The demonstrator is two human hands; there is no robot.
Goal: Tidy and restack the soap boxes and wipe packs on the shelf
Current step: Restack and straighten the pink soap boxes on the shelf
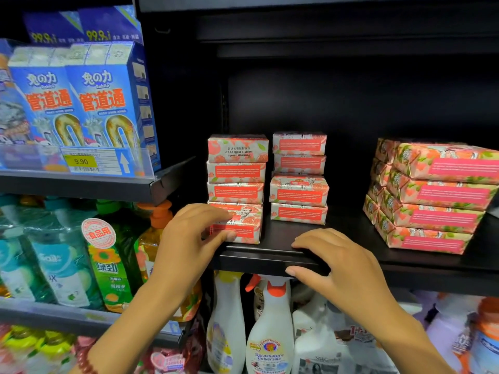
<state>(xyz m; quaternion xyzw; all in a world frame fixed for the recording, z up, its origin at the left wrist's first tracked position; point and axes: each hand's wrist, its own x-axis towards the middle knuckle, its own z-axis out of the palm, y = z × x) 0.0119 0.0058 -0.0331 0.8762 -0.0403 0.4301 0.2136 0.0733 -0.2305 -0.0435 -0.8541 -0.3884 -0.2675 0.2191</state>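
Nearest to me, my right hand holds the shelf edge: the fingers lie bent on top and the thumb is under the front lip. My left hand grips the bottom soap box, with the fingers over its top and the thumb against its front face. This box stands at the front left of the shelf and sticks out a little towards me, under three other boxes of the left stack.

I think the danger is here. If I push or pull this box too quickly, the three above can slide or tip, because the wrapping looks like smooth, glossy paper with little friction. They could fall against the second stack, which stands just beside and is itself not straight.

All the boxes are flat rectangular blocks with sharp folded corners, printed with red panels and fruit. Further right, well apart, lies a pink-labelled pile, turned at an angle. I cannot tell whether those are wipe packs. Behind everything the shelf is dark matt metal.
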